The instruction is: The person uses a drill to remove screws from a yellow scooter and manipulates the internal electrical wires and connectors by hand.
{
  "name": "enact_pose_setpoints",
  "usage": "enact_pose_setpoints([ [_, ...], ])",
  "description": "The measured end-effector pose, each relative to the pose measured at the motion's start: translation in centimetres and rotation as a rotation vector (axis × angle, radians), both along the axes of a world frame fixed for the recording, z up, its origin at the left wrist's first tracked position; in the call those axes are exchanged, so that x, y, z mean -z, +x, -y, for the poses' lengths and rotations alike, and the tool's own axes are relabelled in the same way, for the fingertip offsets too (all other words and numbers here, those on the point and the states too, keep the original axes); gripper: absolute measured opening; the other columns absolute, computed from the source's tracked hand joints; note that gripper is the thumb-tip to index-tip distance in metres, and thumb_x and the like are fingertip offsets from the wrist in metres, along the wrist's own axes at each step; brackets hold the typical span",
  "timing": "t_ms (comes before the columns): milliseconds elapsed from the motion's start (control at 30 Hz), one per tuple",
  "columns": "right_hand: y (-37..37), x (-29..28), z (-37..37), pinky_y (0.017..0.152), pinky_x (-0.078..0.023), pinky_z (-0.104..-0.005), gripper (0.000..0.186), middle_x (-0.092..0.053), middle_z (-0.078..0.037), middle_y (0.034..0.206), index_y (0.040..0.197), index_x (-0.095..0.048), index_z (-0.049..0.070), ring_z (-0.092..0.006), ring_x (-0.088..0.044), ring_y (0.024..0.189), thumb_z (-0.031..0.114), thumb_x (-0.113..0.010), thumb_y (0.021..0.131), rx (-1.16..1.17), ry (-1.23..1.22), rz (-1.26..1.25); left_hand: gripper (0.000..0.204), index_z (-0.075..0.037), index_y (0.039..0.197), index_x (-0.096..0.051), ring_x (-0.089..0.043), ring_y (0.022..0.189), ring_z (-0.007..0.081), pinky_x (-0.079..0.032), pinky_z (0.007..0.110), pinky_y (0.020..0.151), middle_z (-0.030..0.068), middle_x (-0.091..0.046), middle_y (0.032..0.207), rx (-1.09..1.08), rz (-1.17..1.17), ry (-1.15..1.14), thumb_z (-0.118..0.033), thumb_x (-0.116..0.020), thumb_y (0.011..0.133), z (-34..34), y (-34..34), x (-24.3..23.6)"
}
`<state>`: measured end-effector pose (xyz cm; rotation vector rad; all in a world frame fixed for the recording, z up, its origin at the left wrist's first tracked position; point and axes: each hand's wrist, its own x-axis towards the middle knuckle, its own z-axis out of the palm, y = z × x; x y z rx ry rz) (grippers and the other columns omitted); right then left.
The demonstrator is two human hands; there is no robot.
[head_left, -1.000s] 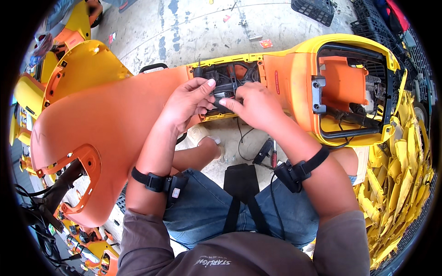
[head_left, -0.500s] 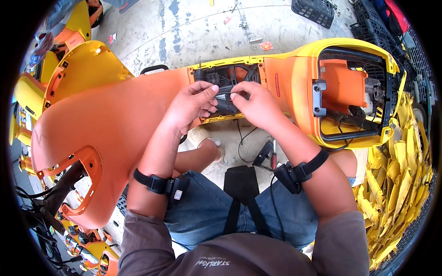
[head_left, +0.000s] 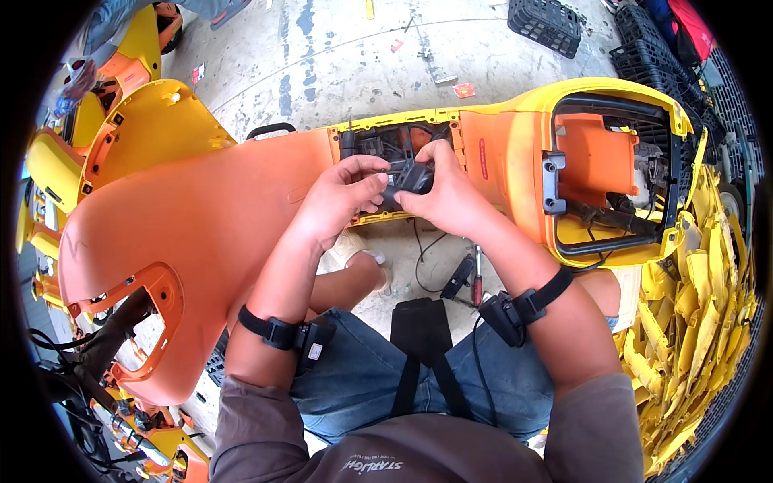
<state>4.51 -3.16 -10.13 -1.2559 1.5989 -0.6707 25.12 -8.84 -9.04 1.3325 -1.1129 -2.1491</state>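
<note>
Both hands work over an open bay in the middle of an orange and yellow scooter body (head_left: 201,193), filled with black wires and parts (head_left: 372,145). My right hand (head_left: 445,189) spans a dark, blocky part (head_left: 413,177) between thumb and fingers; its exact kind is not clear. Beside it, my left hand (head_left: 345,193) is curled, thumb and fingers brought close together at the bay's left part. Whatever sits between those left fingertips is too small to make out.
A screwdriver with a red handle (head_left: 477,286) and a black device (head_left: 459,276) lie on the floor below the bay. Yellow plastic pieces (head_left: 692,322) are heaped at right. A black crate (head_left: 545,26) stands at the far right; more scooter panels (head_left: 161,121) stand at left.
My right hand has gone from a close pinch to a wider grip around the dark part, which now shows between its fingers. My left hand stays curled near the same place.
</note>
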Motion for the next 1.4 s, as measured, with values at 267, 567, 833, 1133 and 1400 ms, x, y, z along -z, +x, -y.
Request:
enact_pose_setpoints([
  [267,0.3,0.5,-0.2,0.107,-0.045,-0.0425,0.081,-0.051,-0.025,0.135,0.131,-0.042,0.001,-0.0383,-0.052,0.131,0.024,-0.092,0.072,0.075,-0.118,-0.116,0.023,-0.005,0.122,-0.071,-0.059,0.083,0.0076,-0.051,0.024,0.076,-0.0016,-0.066,0.093,-0.020,0.093,-0.105,-0.014,-0.068,0.101,-0.1,-0.3,0.1],
  [567,0.5,0.9,-0.3,0.105,-0.046,-0.0431,0.067,-0.054,-0.022,0.125,0.130,-0.041,0.002,-0.0365,-0.057,0.123,0.006,-0.083,0.078,0.115,-0.213,-0.161,0.024,-0.003,0.121,-0.067,-0.058,0.084,0.0065,-0.049,0.024,0.076,-0.0017,-0.065,0.098,-0.046,0.076,-0.331,-0.012,-0.071,0.099,-0.5,-0.5,1.1],
  [833,0.6,-0.1,-0.4,0.105,-0.047,-0.0438,0.060,-0.057,-0.020,0.125,0.128,-0.048,0.003,-0.0369,-0.058,0.122,0.007,-0.082,0.078,0.087,-0.294,-0.164,0.024,-0.002,0.118,-0.066,-0.060,0.087,0.0070,-0.051,0.024,0.078,-0.0002,-0.067,0.099,-0.062,0.065,-0.336,-0.010,-0.074,0.097,-0.4,-0.6,1.2],
  [1133,0.6,0.1,-0.5,0.104,-0.048,-0.0454,0.059,-0.058,-0.019,0.126,0.130,-0.050,0.005,-0.0400,-0.057,0.123,0.007,-0.080,0.079,0.039,-0.361,-0.207,0.026,-0.001,0.120,-0.067,-0.063,0.086,0.0080,-0.052,0.025,0.078,0.0013,-0.069,0.100,-0.035,0.040,-0.317,-0.012,-0.074,0.097,-0.5,-0.7,1.1],
  [1400,0.7,-0.3,-0.6,0.103,-0.047,-0.0471,0.061,-0.057,-0.021,0.125,0.132,-0.051,0.003,-0.0415,-0.056,0.121,0.004,-0.079,0.077,0.011,-0.427,-0.248,0.024,0.000,0.117,-0.069,-0.063,0.084,0.0076,-0.052,0.024,0.076,0.0019,-0.071,0.098,-0.019,0.110,-0.352,-0.014,-0.074,0.098,-0.6,-1.1,0.8],
])
